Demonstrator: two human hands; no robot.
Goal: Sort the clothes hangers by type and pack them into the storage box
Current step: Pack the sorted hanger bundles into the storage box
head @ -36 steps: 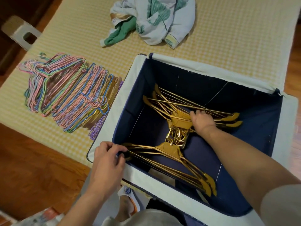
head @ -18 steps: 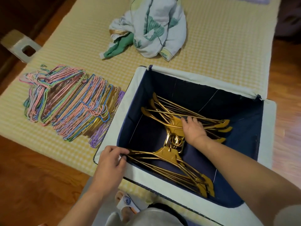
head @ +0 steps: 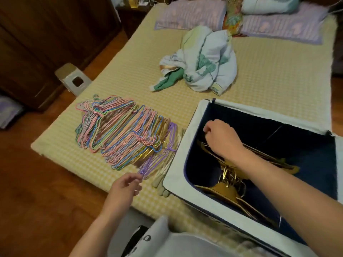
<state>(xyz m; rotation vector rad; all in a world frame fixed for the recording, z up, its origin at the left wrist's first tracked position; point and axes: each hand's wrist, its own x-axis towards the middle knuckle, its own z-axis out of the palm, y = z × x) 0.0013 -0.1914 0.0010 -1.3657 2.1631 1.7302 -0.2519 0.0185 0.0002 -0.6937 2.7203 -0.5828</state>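
Note:
The storage box [head: 177, 156], white outside and dark blue inside, stands open on the bed at the right. Gold hangers [head: 229, 190] lie in two bundles on its bottom. My right hand [head: 221, 139] hovers over the box's left inner side above the gold hangers, back up and fingers curled under; whether it holds anything is hidden. A spread pile of pink, blue and green wire hangers [head: 118, 134] lies left of the box, with purple hangers [head: 161, 156] and pale hangers [head: 164, 175] along its right edge. My left hand [head: 126, 186] reaches with loose fingers to the purple hangers' near tips.
A crumpled white-and-green cloth bundle [head: 204, 62] lies on the yellow checked bed mat [head: 269, 86] behind the box. Purple pillows [head: 191, 13] line the far end. A small stool [head: 72, 78] and a dark wooden wardrobe [head: 37, 43] stand on the left by the wooden floor.
My left hand left the box's near corner and moved left to the purple hangers. My right hand lifted off the gold hangers and shifted toward the box's left wall. The view tilted up.

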